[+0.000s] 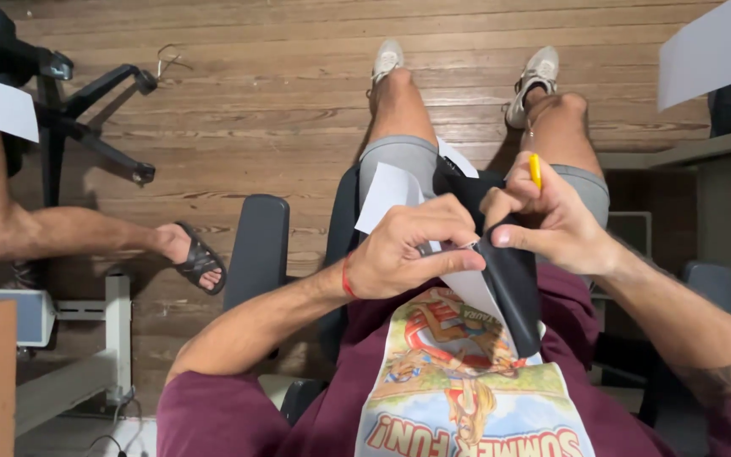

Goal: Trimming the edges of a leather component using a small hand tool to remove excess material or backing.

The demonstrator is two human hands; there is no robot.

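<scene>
Over the lap, the left hand pinches white paper against a black folder. The right hand grips the folder's edge with a yellow pencil between its fingers.

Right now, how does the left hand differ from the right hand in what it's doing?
The left hand pinches white paper against the black folder; the right hand grips the folder's edge and also holds a yellow pen. The left hand has a red band at its wrist; the right wrist is bare. Both are closed on the folder above the lap.
</scene>
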